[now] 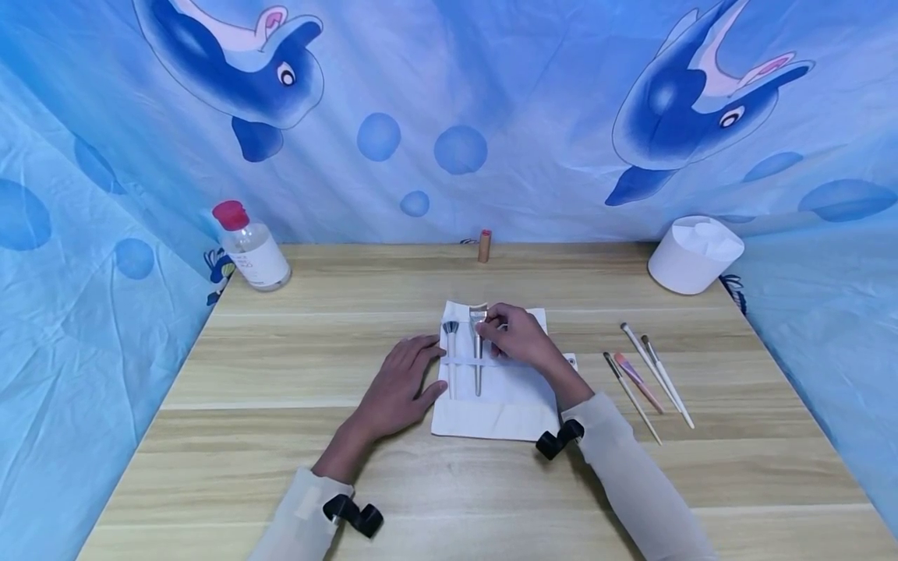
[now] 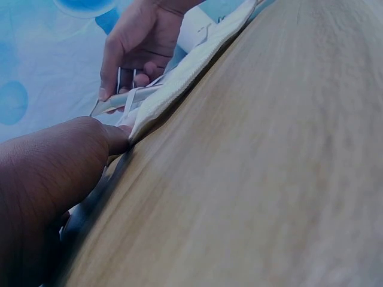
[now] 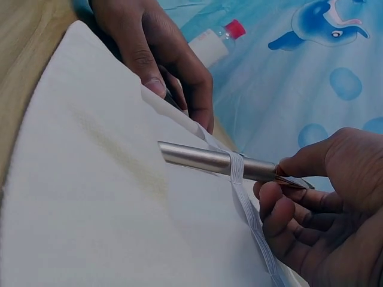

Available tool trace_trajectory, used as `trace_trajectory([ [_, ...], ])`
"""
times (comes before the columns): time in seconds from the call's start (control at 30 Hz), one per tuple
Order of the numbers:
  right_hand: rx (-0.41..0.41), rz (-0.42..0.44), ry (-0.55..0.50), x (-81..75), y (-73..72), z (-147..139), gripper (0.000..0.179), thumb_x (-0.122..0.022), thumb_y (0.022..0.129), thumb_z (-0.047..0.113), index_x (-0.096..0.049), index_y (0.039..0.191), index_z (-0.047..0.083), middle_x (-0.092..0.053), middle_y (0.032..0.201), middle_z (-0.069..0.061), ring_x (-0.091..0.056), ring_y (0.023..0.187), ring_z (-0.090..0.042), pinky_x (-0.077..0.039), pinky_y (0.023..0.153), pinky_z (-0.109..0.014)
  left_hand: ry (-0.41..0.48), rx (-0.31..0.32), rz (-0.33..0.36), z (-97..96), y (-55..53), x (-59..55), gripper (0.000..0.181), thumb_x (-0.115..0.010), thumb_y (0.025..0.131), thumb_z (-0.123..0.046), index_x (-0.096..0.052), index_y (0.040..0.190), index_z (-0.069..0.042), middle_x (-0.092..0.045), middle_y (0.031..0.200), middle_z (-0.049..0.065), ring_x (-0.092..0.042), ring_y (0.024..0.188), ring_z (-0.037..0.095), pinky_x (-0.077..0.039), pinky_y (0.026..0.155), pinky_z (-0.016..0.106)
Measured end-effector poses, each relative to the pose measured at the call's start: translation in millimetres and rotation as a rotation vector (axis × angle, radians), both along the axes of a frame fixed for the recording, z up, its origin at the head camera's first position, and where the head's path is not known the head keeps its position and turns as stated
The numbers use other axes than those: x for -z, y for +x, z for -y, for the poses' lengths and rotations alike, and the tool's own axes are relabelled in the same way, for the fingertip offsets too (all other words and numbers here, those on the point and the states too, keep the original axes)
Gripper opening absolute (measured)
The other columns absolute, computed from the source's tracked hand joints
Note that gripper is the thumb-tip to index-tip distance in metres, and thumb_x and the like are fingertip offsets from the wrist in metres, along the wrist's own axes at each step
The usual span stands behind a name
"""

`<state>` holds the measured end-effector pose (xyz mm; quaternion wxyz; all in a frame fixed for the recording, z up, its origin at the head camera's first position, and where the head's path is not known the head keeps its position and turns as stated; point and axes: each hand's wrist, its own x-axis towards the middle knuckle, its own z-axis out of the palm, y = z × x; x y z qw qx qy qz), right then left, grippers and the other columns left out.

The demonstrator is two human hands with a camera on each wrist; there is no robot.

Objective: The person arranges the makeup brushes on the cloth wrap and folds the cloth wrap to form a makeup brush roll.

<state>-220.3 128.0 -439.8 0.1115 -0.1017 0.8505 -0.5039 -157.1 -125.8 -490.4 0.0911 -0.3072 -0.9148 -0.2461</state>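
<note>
A white cloth brush roll [image 1: 508, 397] lies unrolled on the table, with an elastic band [image 3: 244, 206] across it. My right hand [image 1: 521, 335] pinches a silver makeup brush [image 3: 197, 156] near its head end, between thumb and fingers. The brush's metal handle passes under the elastic and slants over the cloth. A second makeup brush [image 1: 451, 365], with a pale handle, sits under the band to the left. My left hand [image 1: 398, 388] rests along the roll's left edge, fingers extended, thumb at the cloth's border.
Several slim brushes, among them a pink one [image 1: 638, 382], lie right of the roll. A red-capped bottle [image 1: 256, 253] stands at the back left, a small brown tube [image 1: 484, 247] at the back middle, and a white round container [image 1: 691, 257] at the back right.
</note>
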Motion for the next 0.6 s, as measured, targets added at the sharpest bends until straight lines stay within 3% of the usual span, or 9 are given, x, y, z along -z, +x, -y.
trace_trajectory([
  [0.23,-0.024,0.051,-0.090,2.5,-0.1,-1.4,0.038,-0.067,0.098,0.018,-0.054,0.129,0.000,-0.070,0.090,-0.016,-0.068,0.069,-0.027,-0.059,0.061,-0.036,0.002,0.000,0.002,0.3,0.7,1.7,0.049,-0.059,0.100,-0.036,-0.052,0.140,-0.008,-0.042,0.152,0.012,-0.034,0.142,0.030,-0.017,0.122,0.048],
  [0.4,-0.039,0.052,-0.155,4.1,-1.3,-3.7,0.031,-0.062,0.101,0.023,-0.057,0.125,0.003,-0.068,0.093,-0.017,-0.069,0.072,-0.032,-0.061,0.064,-0.041,-0.008,-0.005,0.011,0.1,0.6,1.6,0.050,-0.058,0.100,-0.037,-0.051,0.141,-0.009,-0.041,0.153,0.011,-0.032,0.143,0.029,-0.015,0.122,0.048],
  [0.6,-0.023,-0.029,-0.181,5.6,-4.2,-5.2,0.028,-0.055,0.105,0.032,-0.063,0.114,0.006,-0.069,0.086,-0.014,-0.067,0.066,-0.030,-0.058,0.058,-0.038,-0.007,0.000,0.004,-0.2,0.0,-1.0,0.049,-0.060,0.099,-0.035,-0.052,0.140,-0.008,-0.041,0.152,0.012,-0.032,0.143,0.029,-0.016,0.122,0.049],
])
